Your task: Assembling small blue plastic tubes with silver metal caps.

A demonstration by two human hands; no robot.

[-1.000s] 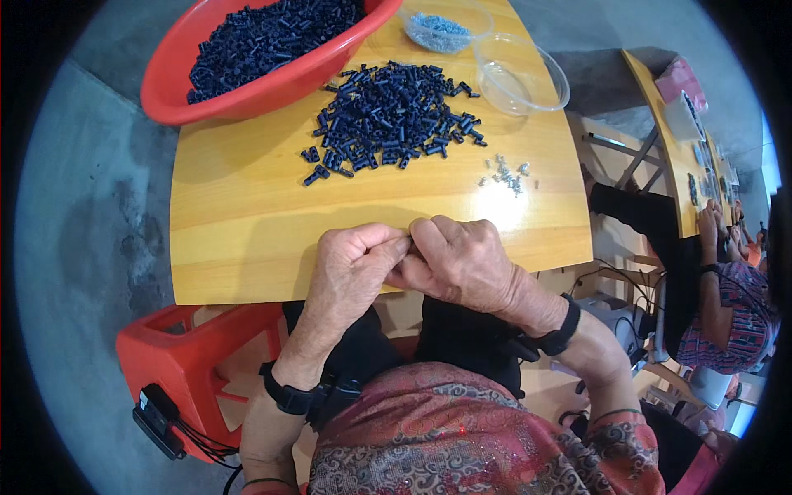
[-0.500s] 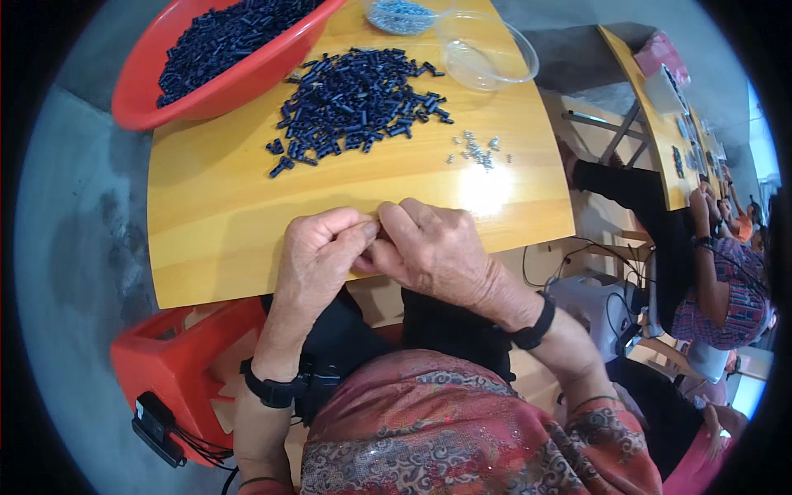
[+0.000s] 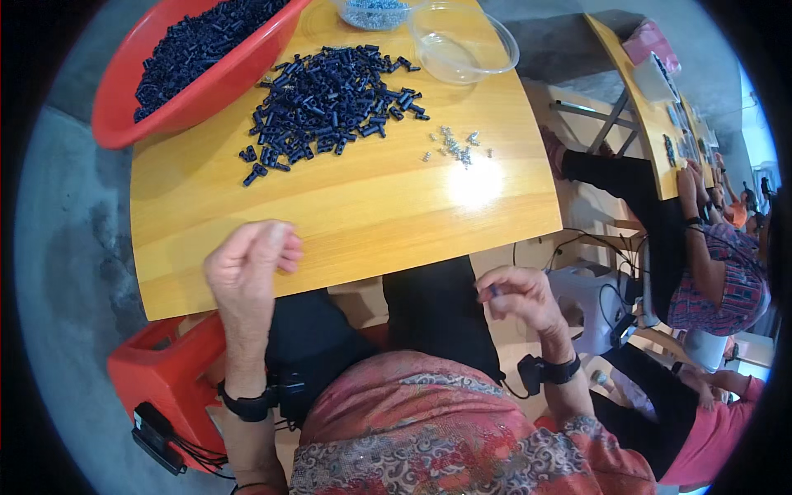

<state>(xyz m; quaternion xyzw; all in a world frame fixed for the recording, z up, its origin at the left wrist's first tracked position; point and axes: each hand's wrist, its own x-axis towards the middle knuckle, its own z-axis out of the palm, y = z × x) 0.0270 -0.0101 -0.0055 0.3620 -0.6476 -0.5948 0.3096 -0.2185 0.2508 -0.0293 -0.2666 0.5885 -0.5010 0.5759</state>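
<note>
My left hand (image 3: 254,257) hovers over the table's near edge, thumb and fingers curled together; what they hold, if anything, is hidden. Beyond the table's front edge, to the right of my lap, my right hand (image 3: 526,299) pinches a small dark tubular plastic piece (image 3: 495,289). A loose pile of similar dark plastic pieces (image 3: 326,103) lies spread on the yellow table (image 3: 355,214). To its right is a little scatter of shiny metal bits (image 3: 454,145), which look like small screws.
A red basin (image 3: 202,103) full of dark pieces stands at the far left. At the back are a clear tub (image 3: 371,15) of small silvery parts and another clear plastic bowl (image 3: 462,66). A red stool (image 3: 157,371) is at left; other people sit at right.
My hands, together over the table's near edge before, have come apart. The left has moved left; the right has gone right and down past the edge, with the small dark piece now showing.
</note>
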